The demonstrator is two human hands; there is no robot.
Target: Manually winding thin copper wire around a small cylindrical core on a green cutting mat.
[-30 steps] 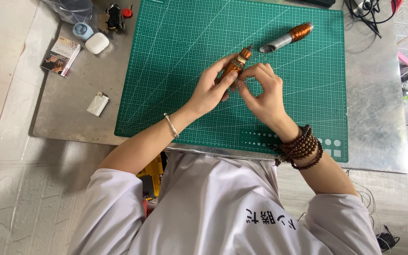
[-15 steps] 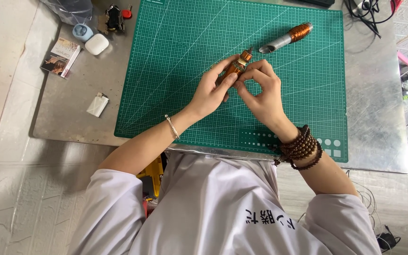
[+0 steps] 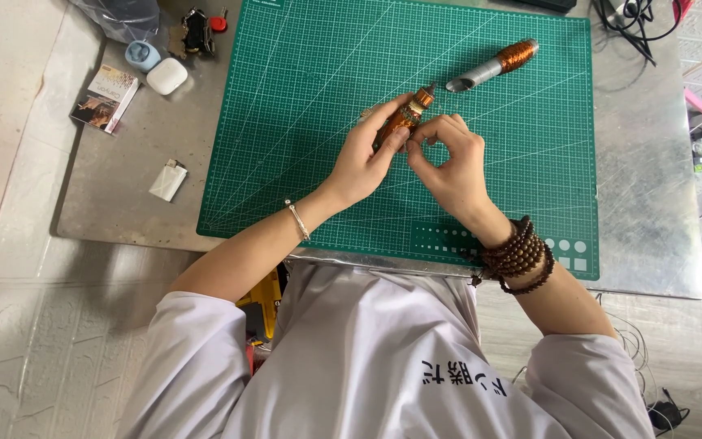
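My left hand (image 3: 365, 159) grips a small copper-wound coil (image 3: 407, 116) over the green cutting mat (image 3: 302, 97); its orange tip sticks out past my fingers. My right hand (image 3: 451, 165) is close beside it, thumb and forefinger pinched together near the coil's lower end, apparently on a fine wire that is too thin to see. A second piece, a grey metal tube with a copper winding (image 3: 494, 66), lies on the mat just beyond my hands, untouched.
The mat lies on a grey metal tabletop (image 3: 652, 211). At the back left are a white earbud case (image 3: 166, 76), a small blue object (image 3: 141, 55), a printed box (image 3: 106, 97) and a white lighter (image 3: 168, 179). Cables (image 3: 627, 20) lie at the back right.
Both hands have shifted slightly, and the coil sits a little more upright in my left hand. The tube on the mat has not moved.
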